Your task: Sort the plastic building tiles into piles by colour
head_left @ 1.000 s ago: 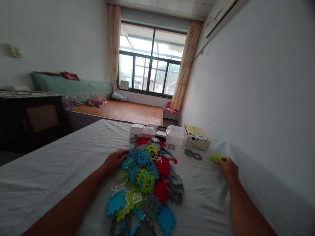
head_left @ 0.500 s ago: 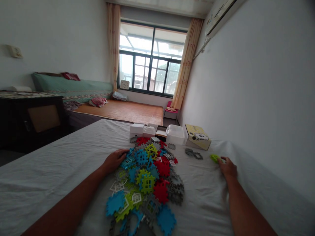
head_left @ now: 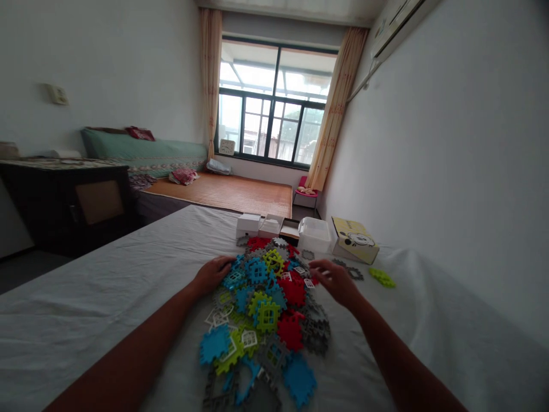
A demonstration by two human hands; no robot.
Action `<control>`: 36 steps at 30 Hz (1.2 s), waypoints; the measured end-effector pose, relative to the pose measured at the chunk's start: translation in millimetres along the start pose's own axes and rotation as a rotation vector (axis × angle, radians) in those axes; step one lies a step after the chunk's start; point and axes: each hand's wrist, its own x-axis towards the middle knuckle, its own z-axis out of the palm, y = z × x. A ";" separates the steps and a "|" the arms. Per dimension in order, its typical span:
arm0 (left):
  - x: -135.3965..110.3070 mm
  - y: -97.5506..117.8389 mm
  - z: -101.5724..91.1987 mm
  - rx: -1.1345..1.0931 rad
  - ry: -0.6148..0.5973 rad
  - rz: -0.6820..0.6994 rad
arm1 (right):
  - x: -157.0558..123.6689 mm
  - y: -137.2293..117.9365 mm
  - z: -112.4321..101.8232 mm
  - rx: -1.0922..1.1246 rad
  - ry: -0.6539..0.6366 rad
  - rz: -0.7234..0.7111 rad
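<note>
A heap of toothed plastic building tiles in blue, green, red and grey covers the middle of the sheet. My left hand (head_left: 215, 273) lies at the heap's left edge, fingers stretched out beside a blue tile (head_left: 234, 278). Its fingertips are partly hidden. My right hand (head_left: 337, 281) is over the heap's right edge with its fingers apart, near a small white window-shaped piece (head_left: 309, 283) and a red tile (head_left: 294, 290). It holds nothing that I can see. A green tile (head_left: 381, 277) lies by itself to the right.
Small boxes (head_left: 249, 225), a clear plastic bin (head_left: 315, 233) and a yellow cartoon carton (head_left: 355, 240) line the far side. Grey tiles (head_left: 355, 273) lie in front of the carton. A white sheet (head_left: 150, 257) covers the surface; a wall rises on the right.
My right hand has let go of the green tile at the right and moved left to the heap. My left hand stays at the heap's left edge. The view has shifted slightly.
</note>
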 end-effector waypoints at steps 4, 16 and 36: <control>-0.2 0.5 -0.2 0.007 0.011 0.012 | -18.4 -79.5 48.9 -0.067 -0.216 -0.323; -0.3 5.9 -2.9 0.036 0.003 0.005 | -25.4 -75.3 64.9 0.195 -0.195 -0.120; 3.0 -5.5 0.7 0.029 0.001 0.028 | -81.2 206.3 -108.8 -0.234 0.858 0.933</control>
